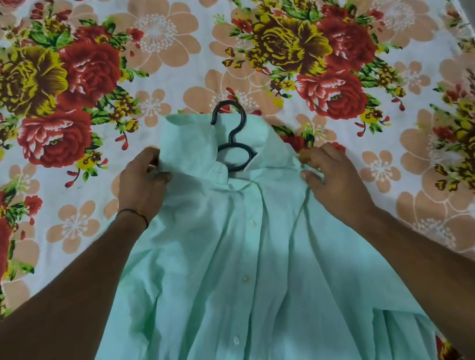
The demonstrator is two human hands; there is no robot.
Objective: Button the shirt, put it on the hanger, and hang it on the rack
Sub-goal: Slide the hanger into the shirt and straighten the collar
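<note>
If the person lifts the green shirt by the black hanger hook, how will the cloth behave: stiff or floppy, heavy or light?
Probably floppy: the shirt lies in soft folds and bunches where the left hand and right hand pinch it. It looks thin, so likely light. The hanger seems rigid, so the shoulders should keep shape.

I see a mint-green shirt, white buttons, a black hanger, and a white bedsheet with red, yellow and peach flowers.
</note>
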